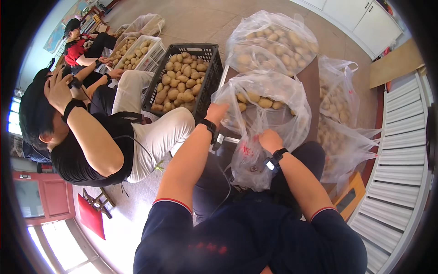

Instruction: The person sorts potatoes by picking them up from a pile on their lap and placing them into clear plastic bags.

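A clear plastic bag (291, 85) sits on a brown tabletop (312, 99) in front of me, its mouth spread wide toward me. Several potatoes (265, 102) lie at the far side inside it. My left hand (218, 113) grips the bag's left edge. Closed on the near part of the bag is my right hand (271, 141); its fingertips are partly hidden. Loose plastic with red printing hangs over the table's near edge toward my lap.
Behind it stands a fuller bag of potatoes (273, 44). More filled bags (337, 99) stand on the right, near a white radiator (397, 144). A black crate (217, 65) of potatoes is at left. One person (102, 144) sits close on my left; another (77, 48) sits farther off.
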{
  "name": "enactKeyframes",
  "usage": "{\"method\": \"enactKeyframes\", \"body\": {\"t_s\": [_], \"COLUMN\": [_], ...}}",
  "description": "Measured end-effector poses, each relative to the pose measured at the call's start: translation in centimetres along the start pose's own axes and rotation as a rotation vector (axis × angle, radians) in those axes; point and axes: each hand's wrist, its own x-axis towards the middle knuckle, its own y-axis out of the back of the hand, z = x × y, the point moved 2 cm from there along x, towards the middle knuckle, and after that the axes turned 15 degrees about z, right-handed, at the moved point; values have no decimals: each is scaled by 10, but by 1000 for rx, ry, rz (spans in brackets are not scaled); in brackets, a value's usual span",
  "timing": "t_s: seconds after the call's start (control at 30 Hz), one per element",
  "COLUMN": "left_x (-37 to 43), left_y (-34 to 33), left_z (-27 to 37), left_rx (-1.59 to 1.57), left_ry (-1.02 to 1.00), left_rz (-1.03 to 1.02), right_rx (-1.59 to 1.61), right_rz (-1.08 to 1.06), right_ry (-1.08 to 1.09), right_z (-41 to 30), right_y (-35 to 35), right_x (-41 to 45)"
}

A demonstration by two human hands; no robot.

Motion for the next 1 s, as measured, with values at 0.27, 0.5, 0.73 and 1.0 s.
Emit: {"method": "enactKeyframes", "body": {"t_s": [0.27,0.5,0.73,1.0], "left_x": [-38,-22,-11,25], "left_y": [-7,-18,-32,28], "left_z": [16,-11,-18,-75], "left_rx": [129,138,185,199], "left_ry": [282,175,87,-459], "left_rz": [-45,-123,-203,-326], "right_rx": [-204,-280,-334,-241], "right_rz": [-14,-21,-5,-8], "right_ry": [186,292,401,525], "right_z": [15,22,21,-20], "right_y": [-7,-2,5,-11], "right_x": [-11,-16,-33,-44]}}
